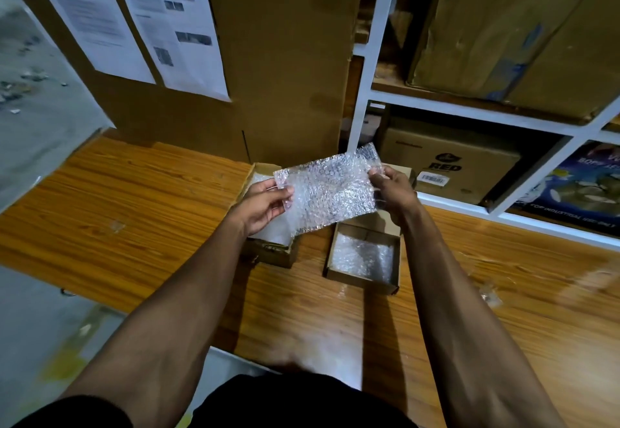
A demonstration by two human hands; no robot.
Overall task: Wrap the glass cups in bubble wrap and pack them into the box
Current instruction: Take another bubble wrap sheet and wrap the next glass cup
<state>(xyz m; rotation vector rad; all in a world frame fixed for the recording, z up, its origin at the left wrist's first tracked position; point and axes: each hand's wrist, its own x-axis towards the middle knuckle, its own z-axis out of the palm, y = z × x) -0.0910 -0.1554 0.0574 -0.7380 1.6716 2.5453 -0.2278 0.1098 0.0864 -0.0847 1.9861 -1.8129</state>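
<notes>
- My left grip (265, 204) pinches the left edge of the bubble wrap sheet (327, 189), thumb on top and fingers curled under it, so the sheet cannot slip.
- My right grip (391, 189) pinches the opposite edge the same way; with both ends held, the sheet hangs stretched flat in the air between my hands, which I judge is to square it up before wrapping.
- The sheet hovers above two small cardboard boxes and touches neither.
- The open box (364, 259) just below my right wrist sits on the tabletop (134, 199) with bubble wrap already lining its bottom, probably padding for a cup.
- The other box (268, 243) lies under my left hand, half hidden; something pale and wrapped seems to lie inside, though I cannot tell what.
- No bare glass cup shows anywhere here, so the next cup is out of sight or already wrapped.
- Further out, a tall cardboard panel (288, 58) with printed sheets (141, 18) leans behind the boxes, and shelves (469, 108) of cartons stand to the right.
</notes>
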